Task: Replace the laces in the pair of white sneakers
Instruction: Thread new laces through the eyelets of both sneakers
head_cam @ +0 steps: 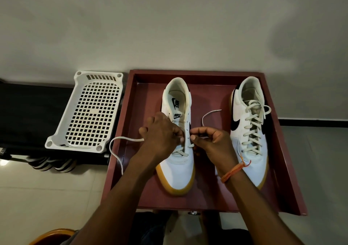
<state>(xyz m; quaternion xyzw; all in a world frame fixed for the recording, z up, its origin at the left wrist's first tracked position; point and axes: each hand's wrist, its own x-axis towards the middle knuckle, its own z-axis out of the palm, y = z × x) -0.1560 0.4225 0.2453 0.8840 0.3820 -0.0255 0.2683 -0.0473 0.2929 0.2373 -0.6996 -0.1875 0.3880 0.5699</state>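
Two white sneakers with gum soles stand in a dark red tray (pixel 143 98). The left sneaker (pixel 178 167) is laced only at its lowest eyelets. My left hand (pixel 162 135) grips its left eyelet flap and holds the cream lace, whose left end (pixel 116 146) loops out over the tray's edge. My right hand (pixel 211 141) pinches the lace at an eyelet on the right flap; the right end (pixel 209 114) curls up behind it. The right sneaker (pixel 250 128) is fully laced.
A white perforated plastic basket (pixel 88 113) lies on a black bench left of the tray. Striped sandals (pixel 50 163) sit under it on the pale tiled floor. A wall stands just behind the tray. An orange stool edge (pixel 52 237) shows at bottom left.
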